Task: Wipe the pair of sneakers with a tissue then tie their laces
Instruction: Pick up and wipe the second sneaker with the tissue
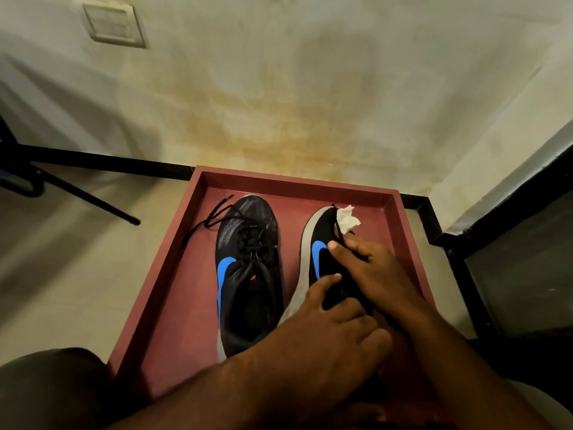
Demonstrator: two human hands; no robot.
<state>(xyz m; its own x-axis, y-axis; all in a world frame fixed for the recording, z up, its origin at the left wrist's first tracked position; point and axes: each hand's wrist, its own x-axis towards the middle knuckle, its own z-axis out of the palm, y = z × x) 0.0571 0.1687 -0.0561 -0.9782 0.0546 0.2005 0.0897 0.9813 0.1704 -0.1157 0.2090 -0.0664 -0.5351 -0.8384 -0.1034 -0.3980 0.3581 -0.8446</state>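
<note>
Both hands grip the right sneaker (322, 243) at lower right: left hand (322, 330) curled round its heel, right hand (372, 271) pinching a tissue (348, 221).

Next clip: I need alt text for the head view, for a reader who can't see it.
Both hands, left hand and right hand, grip the right sneaker, tilted on its side in a red tray on the floor. A crumpled white tissue sits at its toe. The left sneaker stands upright beside it, black laces untied and trailing.
</note>
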